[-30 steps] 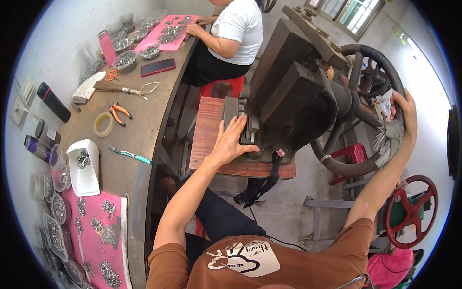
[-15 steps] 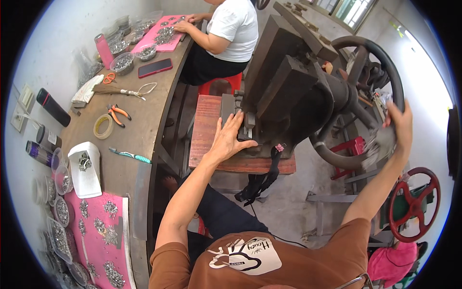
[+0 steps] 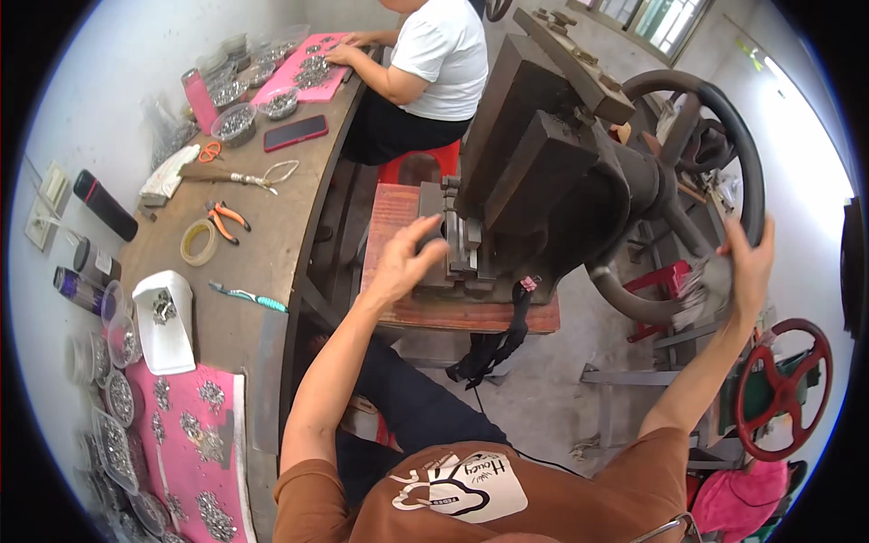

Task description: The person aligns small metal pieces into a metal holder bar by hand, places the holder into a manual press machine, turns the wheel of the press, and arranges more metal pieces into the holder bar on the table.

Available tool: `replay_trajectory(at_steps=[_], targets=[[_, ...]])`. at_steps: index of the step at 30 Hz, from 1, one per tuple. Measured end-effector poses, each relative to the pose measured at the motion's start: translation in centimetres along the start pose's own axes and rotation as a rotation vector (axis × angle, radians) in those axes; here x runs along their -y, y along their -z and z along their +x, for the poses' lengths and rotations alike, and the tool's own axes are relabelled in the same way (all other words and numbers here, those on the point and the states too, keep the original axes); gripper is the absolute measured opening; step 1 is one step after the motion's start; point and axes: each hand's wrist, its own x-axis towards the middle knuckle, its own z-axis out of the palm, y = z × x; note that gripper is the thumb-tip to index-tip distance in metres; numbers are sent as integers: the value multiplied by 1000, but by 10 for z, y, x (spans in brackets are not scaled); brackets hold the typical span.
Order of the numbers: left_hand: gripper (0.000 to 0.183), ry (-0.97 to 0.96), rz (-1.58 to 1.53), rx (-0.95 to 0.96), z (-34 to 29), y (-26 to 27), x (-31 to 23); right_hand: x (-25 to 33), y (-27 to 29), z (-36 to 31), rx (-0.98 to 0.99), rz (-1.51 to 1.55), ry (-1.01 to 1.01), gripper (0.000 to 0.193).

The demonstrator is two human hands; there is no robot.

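Observation:
A dark, heavy hand press (image 3: 552, 172) stands on a reddish wooden block stand (image 3: 391, 213), with a metal die fixture (image 3: 463, 240) at its base. My left hand (image 3: 407, 262) hovers just left of the fixture, fingers apart and slightly bent, and I see nothing in it. On the right, my right hand (image 3: 751, 267) is closed around the rim of the press's large black handwheel (image 3: 747, 136). A greyish rag (image 3: 711, 285) is wrapped on the wheel beside that hand. A black strap (image 3: 511, 330) hangs from the press's front edge.
Along the left runs a workbench (image 3: 244, 262) holding pliers (image 3: 222, 222), tape (image 3: 199, 242), a toothbrush (image 3: 249, 296), a white scoop (image 3: 167, 339) and a pink mat (image 3: 195, 471) with small metal parts. Another person (image 3: 444, 63) sorts parts at the far end. A red wheel (image 3: 786, 389) stands at right.
My left hand has drawn back left from the fixture, its fingers bending. My right hand has moved slightly down with the handwheel rim. The view has shifted slightly.

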Motion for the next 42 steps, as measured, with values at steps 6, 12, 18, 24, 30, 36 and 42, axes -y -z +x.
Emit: replay_trajectory(at_steps=[6,12,18,24,30,36,42], targets=[[74,-237,-130,29,81,-3,46,36,-22,74,-164,-171,222,72],[91,19,201,327,62,25,10,21,-5,113,55,-117,221,60],[86,168,140,394,90,8,-1,24,-15,117,68,-161,228,52],[53,-227,490,157,40,9,-23,23,2,108,32,-121,231,39],[30,-411,594,-57,2,-5,-24,81,-57,22,-382,-133,679,17],[30,-342,694,-367,-100,44,-43,107,-212,-150,648,350,871,44],[32,-17,921,-746,-247,90,-88,170,-326,-254,1040,567,921,54]])
